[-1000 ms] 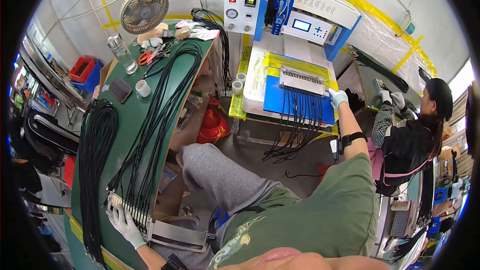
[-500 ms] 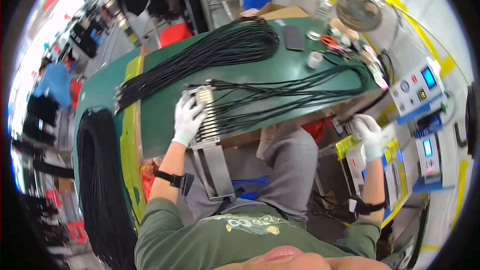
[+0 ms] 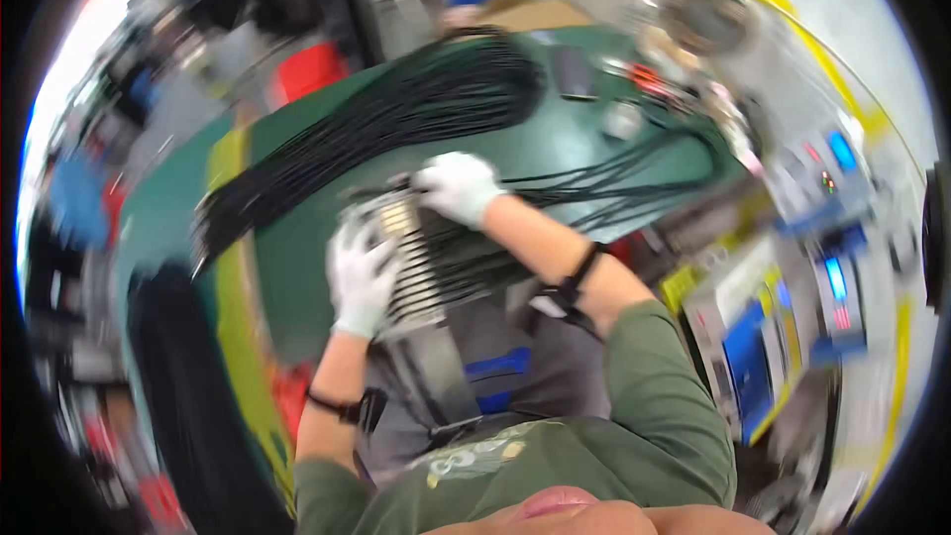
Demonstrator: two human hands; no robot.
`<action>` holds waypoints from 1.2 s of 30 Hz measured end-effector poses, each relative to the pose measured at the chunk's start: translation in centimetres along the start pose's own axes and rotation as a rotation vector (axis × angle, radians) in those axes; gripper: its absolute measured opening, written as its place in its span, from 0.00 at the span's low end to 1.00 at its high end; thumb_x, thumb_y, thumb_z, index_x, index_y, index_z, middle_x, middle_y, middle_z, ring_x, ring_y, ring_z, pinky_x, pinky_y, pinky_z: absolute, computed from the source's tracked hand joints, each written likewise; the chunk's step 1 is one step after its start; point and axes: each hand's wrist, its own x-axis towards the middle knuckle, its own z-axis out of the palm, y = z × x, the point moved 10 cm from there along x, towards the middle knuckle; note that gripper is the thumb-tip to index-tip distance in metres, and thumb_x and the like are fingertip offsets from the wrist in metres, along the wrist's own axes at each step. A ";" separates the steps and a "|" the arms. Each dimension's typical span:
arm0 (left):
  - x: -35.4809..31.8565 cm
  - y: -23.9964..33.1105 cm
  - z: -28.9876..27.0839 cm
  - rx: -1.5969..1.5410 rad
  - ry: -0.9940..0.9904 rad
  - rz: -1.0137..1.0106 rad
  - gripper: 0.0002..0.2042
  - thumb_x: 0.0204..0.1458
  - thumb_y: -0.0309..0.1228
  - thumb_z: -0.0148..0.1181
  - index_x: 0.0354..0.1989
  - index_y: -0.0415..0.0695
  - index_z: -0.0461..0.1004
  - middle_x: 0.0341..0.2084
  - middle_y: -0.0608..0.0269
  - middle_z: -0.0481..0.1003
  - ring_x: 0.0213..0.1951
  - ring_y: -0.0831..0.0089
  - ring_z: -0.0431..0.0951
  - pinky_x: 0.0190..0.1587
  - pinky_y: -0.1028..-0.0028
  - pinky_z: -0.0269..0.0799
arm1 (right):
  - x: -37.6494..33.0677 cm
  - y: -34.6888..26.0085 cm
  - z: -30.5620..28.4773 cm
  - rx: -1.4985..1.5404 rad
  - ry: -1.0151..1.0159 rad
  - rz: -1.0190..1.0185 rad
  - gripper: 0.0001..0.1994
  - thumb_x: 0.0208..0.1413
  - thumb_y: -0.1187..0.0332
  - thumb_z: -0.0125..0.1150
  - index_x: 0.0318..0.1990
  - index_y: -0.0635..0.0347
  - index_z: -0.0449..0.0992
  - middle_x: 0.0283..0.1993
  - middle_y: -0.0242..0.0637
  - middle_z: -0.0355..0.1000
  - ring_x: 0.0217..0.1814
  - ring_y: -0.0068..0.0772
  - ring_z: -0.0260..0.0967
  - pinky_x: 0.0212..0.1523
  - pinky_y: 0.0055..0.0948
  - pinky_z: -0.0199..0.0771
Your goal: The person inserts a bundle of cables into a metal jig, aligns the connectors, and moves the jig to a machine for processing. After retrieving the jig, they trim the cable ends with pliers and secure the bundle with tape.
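A slotted metal fixture (image 3: 414, 282) stands at the table's near edge, with a row of bright slots along its face. My left hand (image 3: 362, 272), in a white glove, grips its left side with bent fingers. Several black cables (image 3: 604, 178) run from the fixture's right side and loop at the table's right end. At the fixture's far right corner, my white-gloved right hand (image 3: 461, 188) has its fingers closed on a cable end; motion blur hides the exact grip.
A thick bundle of black cables (image 3: 396, 104) lies across the far side of the green table (image 3: 297, 287). Another bundle (image 3: 188, 376) hangs over the left end. A phone (image 3: 573, 72), white roll (image 3: 623, 120) and fan (image 3: 708, 15) are farther right. Control boxes (image 3: 812, 178) stand at right.
My right hand has come from the equipment at the right across to the fixture's far corner. My left hand stays on the fixture. The whole view has shifted slightly and blurred.
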 end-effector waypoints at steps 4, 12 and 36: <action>2.1 0.7 1.6 0.078 -0.145 0.014 0.14 0.47 0.28 0.64 0.44 0.41 0.81 0.54 0.49 0.72 0.63 0.48 0.63 0.65 0.55 0.56 | 1.8 0.5 0.8 0.067 -0.033 -0.005 0.13 0.45 0.55 0.63 0.40 0.38 0.83 0.32 0.34 0.78 0.38 0.41 0.78 0.36 0.42 0.77; 4.4 4.6 7.7 0.134 -0.255 0.110 0.15 0.55 0.30 0.58 0.50 0.39 0.78 0.56 0.49 0.71 0.62 0.49 0.63 0.65 0.57 0.56 | -1.0 6.9 2.2 -0.220 -0.004 0.059 0.09 0.48 0.57 0.61 0.29 0.49 0.83 0.29 0.33 0.79 0.36 0.38 0.79 0.31 0.39 0.74; 8.6 13.2 9.4 -0.050 -0.031 -0.029 0.14 0.59 0.29 0.55 0.48 0.31 0.75 0.44 0.45 0.77 0.45 0.55 0.77 0.51 0.65 0.71 | -9.1 9.1 -2.9 0.228 -0.057 -0.117 0.13 0.54 0.49 0.58 0.45 0.34 0.79 0.36 0.25 0.79 0.41 0.36 0.77 0.39 0.39 0.71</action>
